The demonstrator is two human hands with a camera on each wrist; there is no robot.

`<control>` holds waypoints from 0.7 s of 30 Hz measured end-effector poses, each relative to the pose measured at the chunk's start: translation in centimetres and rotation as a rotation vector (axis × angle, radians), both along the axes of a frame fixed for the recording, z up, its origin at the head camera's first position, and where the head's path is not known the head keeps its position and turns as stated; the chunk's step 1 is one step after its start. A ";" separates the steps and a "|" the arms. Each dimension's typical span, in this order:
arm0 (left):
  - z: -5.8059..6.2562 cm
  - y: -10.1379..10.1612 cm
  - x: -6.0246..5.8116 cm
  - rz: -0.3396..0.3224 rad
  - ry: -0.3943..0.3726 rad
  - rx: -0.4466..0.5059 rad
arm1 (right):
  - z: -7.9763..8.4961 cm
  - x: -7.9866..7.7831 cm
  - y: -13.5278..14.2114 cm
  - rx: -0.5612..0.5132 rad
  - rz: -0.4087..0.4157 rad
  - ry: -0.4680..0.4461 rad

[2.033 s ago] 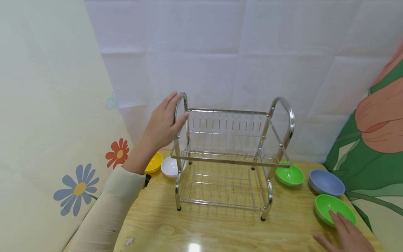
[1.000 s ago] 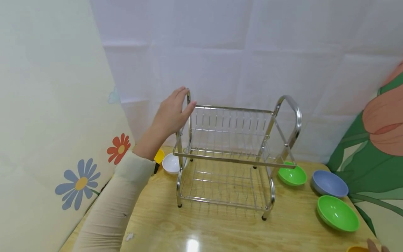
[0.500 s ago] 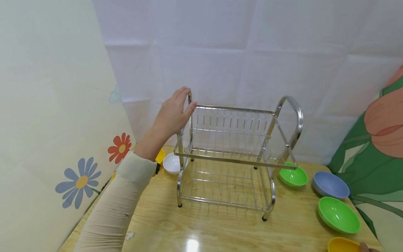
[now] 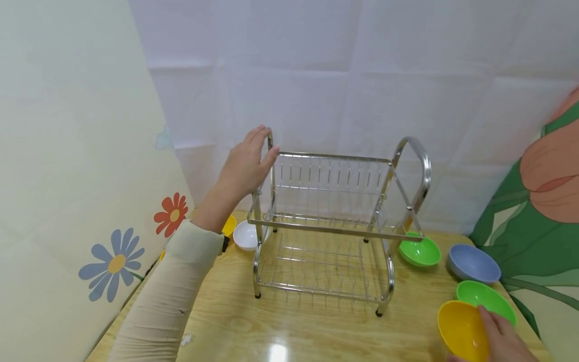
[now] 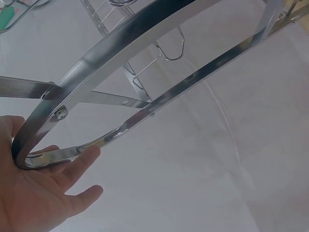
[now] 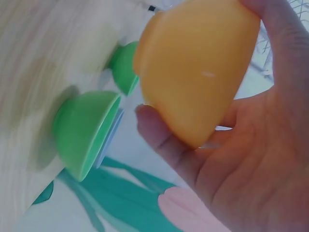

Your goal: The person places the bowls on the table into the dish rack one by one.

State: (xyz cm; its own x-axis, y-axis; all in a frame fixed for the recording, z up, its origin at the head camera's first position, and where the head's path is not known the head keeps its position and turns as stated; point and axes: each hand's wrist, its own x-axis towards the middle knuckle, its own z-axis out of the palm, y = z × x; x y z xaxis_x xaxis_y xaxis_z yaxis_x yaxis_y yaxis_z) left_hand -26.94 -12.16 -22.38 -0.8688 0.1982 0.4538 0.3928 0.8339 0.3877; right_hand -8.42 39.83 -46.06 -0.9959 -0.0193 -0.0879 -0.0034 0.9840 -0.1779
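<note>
My left hand [image 4: 246,163] rests on the left arched handle of a two-tier metal dish rack [image 4: 323,230]. In the left wrist view, that hand's [image 5: 41,188] palm touches the bend of the flat bar, and its fingers extend loosely past it. On the right, my right hand [image 4: 504,337] pinches the rim of a yellow bowl [image 4: 463,329], tilted and raised above the table. Seen from the right wrist, the thumb and fingers hold the yellow bowl [image 6: 198,72] by its edge. A green bowl [image 4: 486,299] lies partly hidden behind it.
A blue bowl [image 4: 473,263] and another green bowl [image 4: 419,250] stand right of the rack. A white bowl [image 4: 246,235] and a partly hidden yellow bowl [image 4: 229,225] sit at the left on the wooden table [image 4: 344,337]. A white cloth [image 4: 316,75] hangs behind.
The right hand drew back from near the front green bowl, then came back into view with the yellow bowl, moving up and left. The left hand stays on the rack's handle.
</note>
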 end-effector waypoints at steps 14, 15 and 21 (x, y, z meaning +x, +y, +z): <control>-0.2 0.1 0.0 -0.003 0.018 -0.005 | 2.9 -0.6 -6.0 -0.092 0.135 0.310; -0.2 0.2 0.0 -0.004 0.019 -0.004 | 3.0 -0.7 -6.2 -0.095 0.143 0.316; -0.2 0.2 0.1 -0.002 0.022 -0.006 | 4.1 -1.5 -7.9 -0.098 0.190 0.306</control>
